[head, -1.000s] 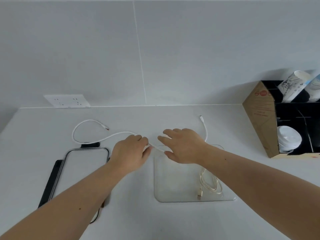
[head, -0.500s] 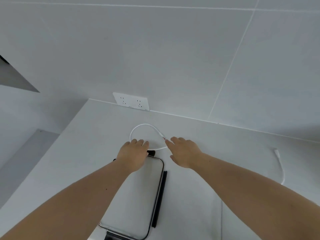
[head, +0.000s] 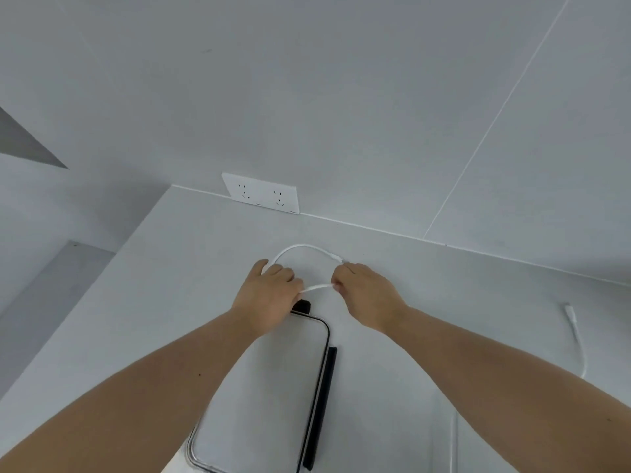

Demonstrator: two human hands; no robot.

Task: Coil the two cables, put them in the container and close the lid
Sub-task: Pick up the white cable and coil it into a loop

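Note:
A thin white cable (head: pixel 302 248) forms a loop on the white counter, arching between my two hands. My left hand (head: pixel 268 295) pinches the loop's left side, fingers closed on the cable. My right hand (head: pixel 367 295) pinches the cable end and the crossing strand near the plug. Just below my hands lies the clear lid (head: pixel 269 390) with black rim and latches, partly under my left forearm. The other white cable's end (head: pixel 577 339) lies at the right edge. The container itself is out of view.
A white double wall socket (head: pixel 261 192) sits where the counter meets the tiled wall. The counter's left edge (head: pixel 102 268) drops off to a lower grey surface.
The view swung left, away from the container. Both hands closed on the cable and drew a strand taut between them, and the loop now spans from hand to hand.

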